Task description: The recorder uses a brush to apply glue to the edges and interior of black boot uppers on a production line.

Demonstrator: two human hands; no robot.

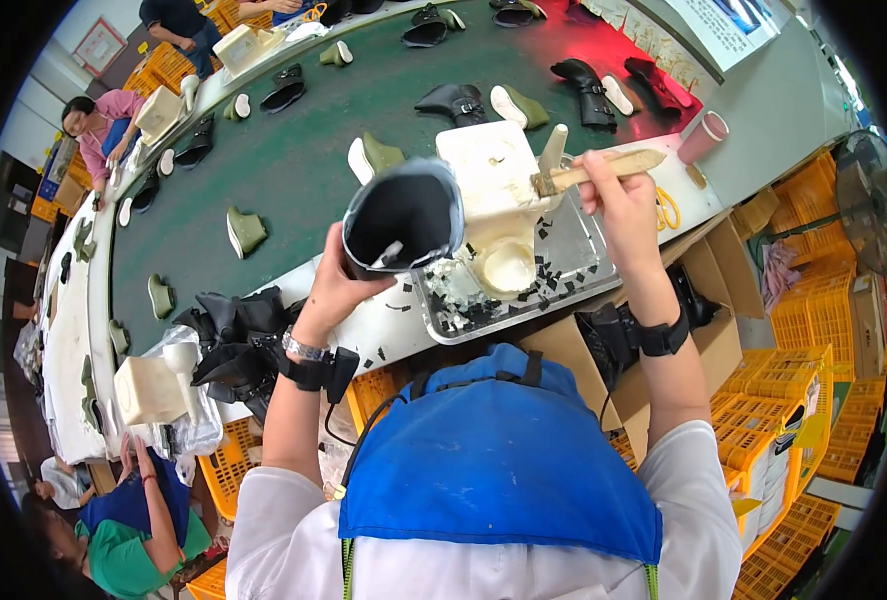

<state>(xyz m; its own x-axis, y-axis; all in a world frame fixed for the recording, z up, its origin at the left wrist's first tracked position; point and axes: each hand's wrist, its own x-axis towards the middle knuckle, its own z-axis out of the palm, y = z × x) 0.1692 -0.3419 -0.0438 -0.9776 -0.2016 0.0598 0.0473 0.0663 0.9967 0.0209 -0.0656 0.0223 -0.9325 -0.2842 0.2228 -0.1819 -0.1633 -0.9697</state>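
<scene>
My left hand [335, 295] is closed round a black boot [403, 215], its wide opening turned up toward me. A small pale spot shows inside the shaft. Between the fingers of my right hand [620, 200] is a brush with a flat wooden handle [618, 168]; its dark bristle end points left, at the edge of a cream-coloured glue container [483, 165]. The container stands on a metal tray [588, 225], with a rounded cream spout or cup [508, 268] at its near side. Black and white scraps lie scattered over the tray.
Ahead runs a green conveyor belt [303, 175] with black boots and green shoes. Black boots [238, 340] are heaped at left; a cardboard box [718, 330] stands at right. A pink cup [703, 137], yellow-handled scissors [668, 210] and orange crates [763, 400] are nearby. Other people work at left.
</scene>
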